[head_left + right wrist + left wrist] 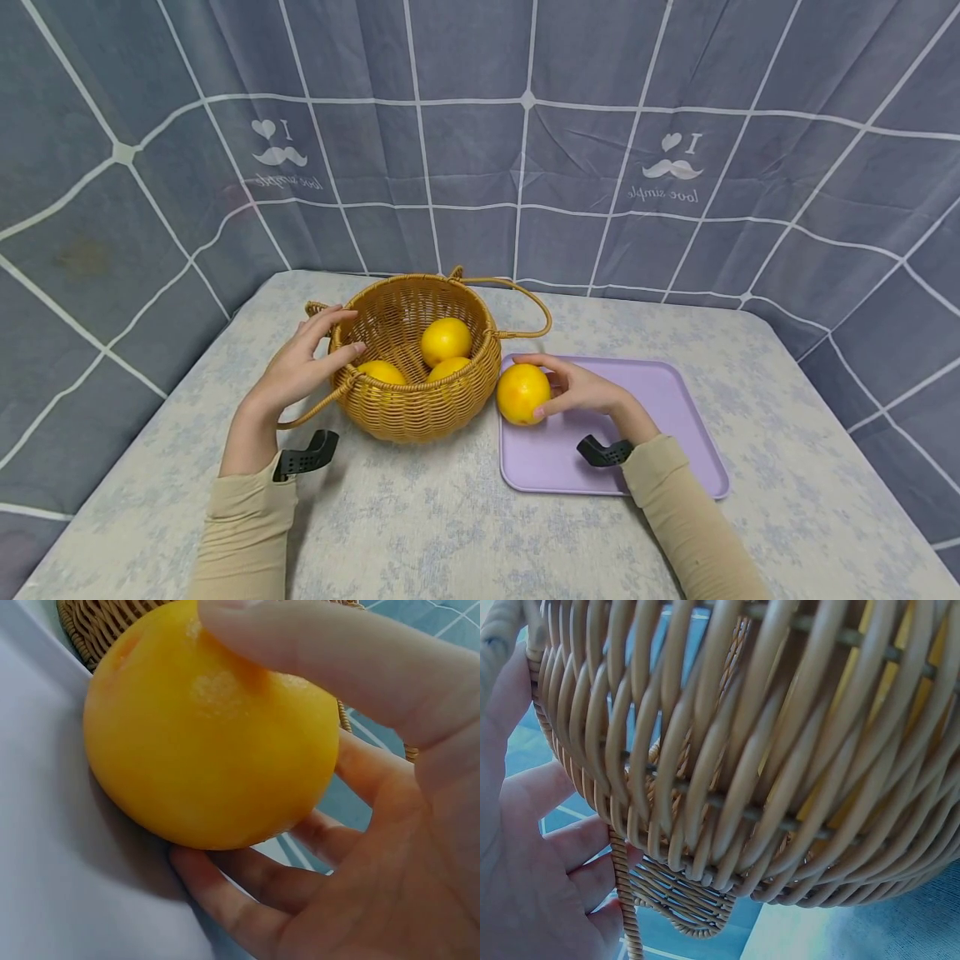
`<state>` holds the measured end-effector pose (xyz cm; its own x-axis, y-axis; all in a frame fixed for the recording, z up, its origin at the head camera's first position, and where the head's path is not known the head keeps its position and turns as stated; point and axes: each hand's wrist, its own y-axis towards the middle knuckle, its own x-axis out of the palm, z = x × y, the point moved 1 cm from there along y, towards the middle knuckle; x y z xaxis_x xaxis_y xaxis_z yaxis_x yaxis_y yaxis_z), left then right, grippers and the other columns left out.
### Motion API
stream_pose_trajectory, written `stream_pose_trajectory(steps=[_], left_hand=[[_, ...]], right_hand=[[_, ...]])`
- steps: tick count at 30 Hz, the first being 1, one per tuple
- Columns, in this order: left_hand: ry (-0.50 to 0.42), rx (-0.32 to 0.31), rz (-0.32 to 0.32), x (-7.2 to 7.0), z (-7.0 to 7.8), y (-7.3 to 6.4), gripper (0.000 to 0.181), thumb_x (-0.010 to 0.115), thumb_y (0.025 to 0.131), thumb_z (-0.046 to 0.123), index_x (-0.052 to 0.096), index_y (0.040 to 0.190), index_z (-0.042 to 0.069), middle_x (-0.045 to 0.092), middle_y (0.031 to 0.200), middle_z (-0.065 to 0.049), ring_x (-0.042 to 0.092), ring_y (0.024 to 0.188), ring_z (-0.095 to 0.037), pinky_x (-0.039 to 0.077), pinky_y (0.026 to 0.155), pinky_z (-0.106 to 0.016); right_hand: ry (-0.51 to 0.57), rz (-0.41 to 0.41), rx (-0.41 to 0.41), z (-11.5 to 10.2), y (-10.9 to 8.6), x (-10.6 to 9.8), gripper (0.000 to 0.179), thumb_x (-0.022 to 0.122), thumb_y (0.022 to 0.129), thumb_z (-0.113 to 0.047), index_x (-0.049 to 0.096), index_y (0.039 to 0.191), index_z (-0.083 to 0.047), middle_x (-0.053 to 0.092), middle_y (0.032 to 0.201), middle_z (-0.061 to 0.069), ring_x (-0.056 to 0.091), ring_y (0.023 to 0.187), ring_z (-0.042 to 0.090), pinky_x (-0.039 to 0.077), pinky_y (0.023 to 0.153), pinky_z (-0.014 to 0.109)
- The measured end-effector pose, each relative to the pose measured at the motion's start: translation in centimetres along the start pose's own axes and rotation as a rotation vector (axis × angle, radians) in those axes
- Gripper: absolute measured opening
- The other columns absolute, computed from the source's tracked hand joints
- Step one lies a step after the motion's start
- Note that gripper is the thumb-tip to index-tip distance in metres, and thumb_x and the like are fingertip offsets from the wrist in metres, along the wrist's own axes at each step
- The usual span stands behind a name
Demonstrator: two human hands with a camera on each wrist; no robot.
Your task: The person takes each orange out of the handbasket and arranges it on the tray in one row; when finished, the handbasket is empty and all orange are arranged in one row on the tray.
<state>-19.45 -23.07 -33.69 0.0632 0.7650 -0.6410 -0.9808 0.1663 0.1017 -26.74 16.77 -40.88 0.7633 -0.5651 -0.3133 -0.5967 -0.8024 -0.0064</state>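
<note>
My right hand (581,388) holds a yellow-orange orange (523,394), thumb on one side and fingers round the other. In the head view the orange overlaps the left edge of a lilac tray (555,481). The right wrist view shows the orange (210,742) close over the pale tray surface. A round wicker basket (420,417) stands to the left, with 3 more oranges (446,342) inside. At the basket's left rim rests my left hand (300,367), thumb and fingers extended over the edge. Some of its fingertips are hidden behind the weave (705,750) in the left wrist view.
One looped basket handle (543,321) leans out to the right, above the tray's back left corner. Another handle (303,415) hangs out at the front left, under my left hand. A grey checked curtain (480,167) surrounds the back and sides of the cloth-covered table (420,517).
</note>
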Motion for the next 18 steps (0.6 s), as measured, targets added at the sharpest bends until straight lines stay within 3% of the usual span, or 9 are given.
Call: stream_pose_trajectory(steps=[7, 14, 18], left_hand=[[-0.004, 0.003, 0.003, -0.02, -0.03, 0.03, 0.061, 0.055, 0.093, 0.046, 0.037, 0.145, 0.018, 0.012, 0.156, 0.001, -0.007, 0.142, -0.032, 0.009, 0.101, -0.071], [0.006, 0.007, 0.009, 0.0, -0.03, 0.07, 0.061, 0.054, 0.093, 0.046, 0.037, 0.144, 0.018, 0.013, 0.156, 0.0, 0.0, 0.142, -0.033, 0.012, 0.101, -0.07], [0.01, 0.015, 0.014, 0.04, -0.02, 0.07, 0.06, 0.054, 0.093, 0.045, 0.038, 0.144, 0.018, 0.013, 0.156, -0.001, 0.005, 0.142, -0.033, 0.014, 0.101, -0.069]], right_hand=[[-0.02, -0.037, 0.0, -0.01, -0.08, 0.01, 0.084, 0.076, 0.077, -0.005, 0.027, 0.145, 0.001, 0.024, 0.149, 0.021, 0.051, 0.115, 0.029, 0.044, 0.095, 0.035], [-0.137, -0.022, 0.017, -0.65, -0.25, 0.16, 0.088, 0.078, 0.076, -0.012, 0.026, 0.147, -0.003, 0.033, 0.143, 0.015, 0.052, 0.111, 0.028, 0.044, 0.094, 0.04], [-0.151, -0.016, 0.027, -0.85, -0.27, 0.25, 0.088, 0.078, 0.076, -0.012, 0.026, 0.147, -0.005, 0.037, 0.14, 0.013, 0.048, 0.114, 0.027, 0.042, 0.096, 0.043]])
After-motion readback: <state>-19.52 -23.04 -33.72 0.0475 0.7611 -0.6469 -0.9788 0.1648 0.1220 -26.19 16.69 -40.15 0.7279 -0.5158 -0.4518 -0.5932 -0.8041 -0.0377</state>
